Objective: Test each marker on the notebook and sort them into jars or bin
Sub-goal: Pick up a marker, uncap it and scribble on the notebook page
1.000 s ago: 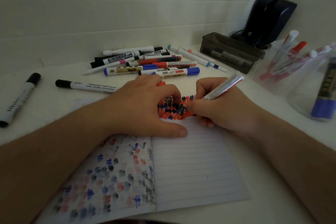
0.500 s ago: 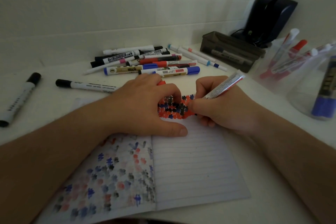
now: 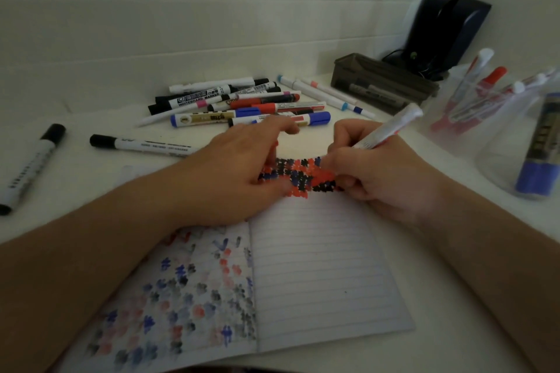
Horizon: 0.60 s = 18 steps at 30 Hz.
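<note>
Markers lie everywhere on a white counter (image 3: 454,297). One white marker with a red band (image 3: 391,127) is pinched by the curled fingers of the right hand (image 3: 385,172), its tip hidden behind that hand at the top of an open lined paper notebook (image 3: 318,266). The left hand (image 3: 233,172) presses on the notebook, fingers loosely bent; a red object beneath them is mostly hidden and hard to identify. A loose pile of roughly a dozen markers (image 3: 242,106) lies beyond the hands; the exact count is unclear because they overlap. Two black-capped white markers (image 3: 136,142) lie apart at left. Two clear plastic jars (image 3: 472,106) at right hold markers, the nearer jar cut off by the frame edge. One dark rectangular bin (image 3: 381,85) sits behind.
</note>
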Each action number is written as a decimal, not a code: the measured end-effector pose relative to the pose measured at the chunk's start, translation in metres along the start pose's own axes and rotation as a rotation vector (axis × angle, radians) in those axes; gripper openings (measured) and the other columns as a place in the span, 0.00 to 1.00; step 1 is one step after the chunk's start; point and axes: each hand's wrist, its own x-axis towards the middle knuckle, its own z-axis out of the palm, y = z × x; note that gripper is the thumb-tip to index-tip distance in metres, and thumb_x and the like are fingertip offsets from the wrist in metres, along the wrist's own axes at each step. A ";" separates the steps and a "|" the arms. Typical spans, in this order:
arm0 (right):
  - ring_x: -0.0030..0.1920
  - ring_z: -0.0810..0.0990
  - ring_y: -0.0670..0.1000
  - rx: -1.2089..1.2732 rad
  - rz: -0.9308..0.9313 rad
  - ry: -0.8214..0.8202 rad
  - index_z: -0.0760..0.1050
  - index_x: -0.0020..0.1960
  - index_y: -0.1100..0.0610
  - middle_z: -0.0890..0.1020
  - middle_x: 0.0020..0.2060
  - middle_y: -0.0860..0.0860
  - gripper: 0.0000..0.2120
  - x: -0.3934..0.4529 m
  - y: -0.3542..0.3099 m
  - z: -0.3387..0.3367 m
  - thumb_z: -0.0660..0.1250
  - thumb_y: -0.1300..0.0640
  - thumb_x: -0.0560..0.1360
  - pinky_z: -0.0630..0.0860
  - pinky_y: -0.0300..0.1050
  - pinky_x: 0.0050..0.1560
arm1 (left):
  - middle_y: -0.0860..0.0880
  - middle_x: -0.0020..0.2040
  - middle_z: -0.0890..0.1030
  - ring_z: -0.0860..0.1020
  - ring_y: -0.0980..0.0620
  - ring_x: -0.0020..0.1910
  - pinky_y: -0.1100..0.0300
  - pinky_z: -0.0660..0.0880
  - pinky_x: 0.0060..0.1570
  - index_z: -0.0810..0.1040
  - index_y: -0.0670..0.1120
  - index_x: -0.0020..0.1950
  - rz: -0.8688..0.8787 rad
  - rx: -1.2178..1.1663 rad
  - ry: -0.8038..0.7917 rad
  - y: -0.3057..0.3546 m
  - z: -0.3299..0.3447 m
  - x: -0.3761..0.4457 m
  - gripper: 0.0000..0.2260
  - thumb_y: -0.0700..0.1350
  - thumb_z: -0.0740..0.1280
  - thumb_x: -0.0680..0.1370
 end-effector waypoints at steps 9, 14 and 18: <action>0.31 0.72 0.50 0.397 -0.055 -0.080 0.79 0.48 0.58 0.78 0.34 0.54 0.06 0.002 0.001 -0.015 0.66 0.57 0.74 0.65 0.37 0.25 | 0.61 0.52 0.83 0.79 0.66 0.55 0.59 0.78 0.59 0.68 0.58 0.56 -0.010 -0.214 0.088 -0.007 -0.003 0.001 0.08 0.46 0.64 0.83; 0.32 0.73 0.51 0.392 -0.039 -0.109 0.81 0.50 0.60 0.80 0.36 0.55 0.16 0.002 0.002 -0.014 0.58 0.55 0.73 0.66 0.37 0.26 | 0.61 0.52 0.82 0.80 0.63 0.54 0.55 0.79 0.58 0.69 0.58 0.57 0.006 -0.167 0.088 -0.007 -0.003 0.002 0.05 0.51 0.64 0.82; 0.32 0.74 0.52 0.345 -0.013 -0.073 0.81 0.52 0.61 0.81 0.37 0.57 0.15 0.003 0.002 -0.012 0.60 0.57 0.72 0.68 0.37 0.25 | 0.61 0.49 0.82 0.80 0.60 0.48 0.51 0.80 0.51 0.70 0.59 0.56 0.028 -0.118 0.111 -0.008 -0.002 0.002 0.06 0.56 0.62 0.80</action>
